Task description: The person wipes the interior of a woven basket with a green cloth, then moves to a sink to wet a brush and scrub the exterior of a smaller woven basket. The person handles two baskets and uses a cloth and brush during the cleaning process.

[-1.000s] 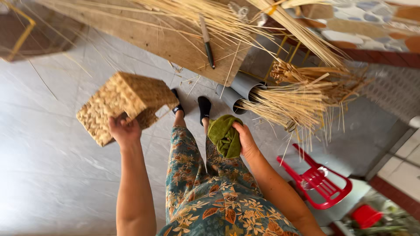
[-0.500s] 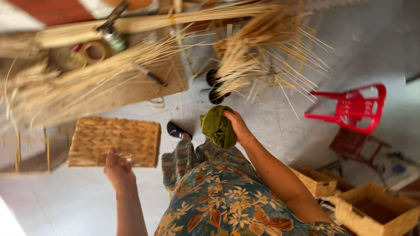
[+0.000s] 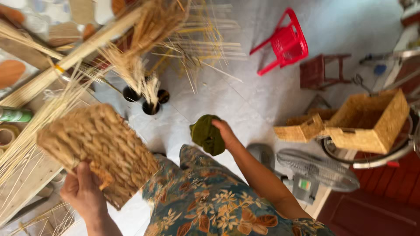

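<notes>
Woven straw, plaited in thick rope-like rows: one basket [image 3: 98, 153], rectangular, held up off the floor [image 3: 227, 100] at 8 o'clock of the view.

Handling, judged: light for its bulk, since one hand carries it; walls stiff enough to keep shape but likely to give under a squeeze; surface coarse, so little risk of slipping; loose fibre ends may snag or fray. Best hold looks to be the rim or a bottom corner, thumb outside and fingers hooked over the edge.

Left hand [image 3: 83, 192]: at 7 o'clock, closed on the basket's lower edge, thumb lying across the outer weave, remaining fingers hidden behind it.

Cloth [image 3: 208, 134]: olive green, soft, bunched into a limp wad near centre, above the flowered lap. Judged very light, shapeless, takes any grip.

Right hand [image 3: 225, 131]: just at 3 o'clock of the cloth, fingers curled round the wad and pinching it shut. The two hands are well apart, each with its own load.

Surroundings:
- Straw bundles [image 3: 148, 48], long and dry, fanned out at 11 to 12 o'clock, some standing in dark pots [image 3: 146, 102].
- Red stool [image 3: 282, 41], plastic, at 1 o'clock.
- Second basket [image 3: 372, 122], deep and boxy, at 3 o'clock, resting by a wheel.
- Fan [image 3: 317, 168], grey, lying on the floor at 4 o'clock.
- Tape roll [image 3: 6, 135] on a wooden desk [image 3: 26, 183] at 9 o'clock.
</notes>
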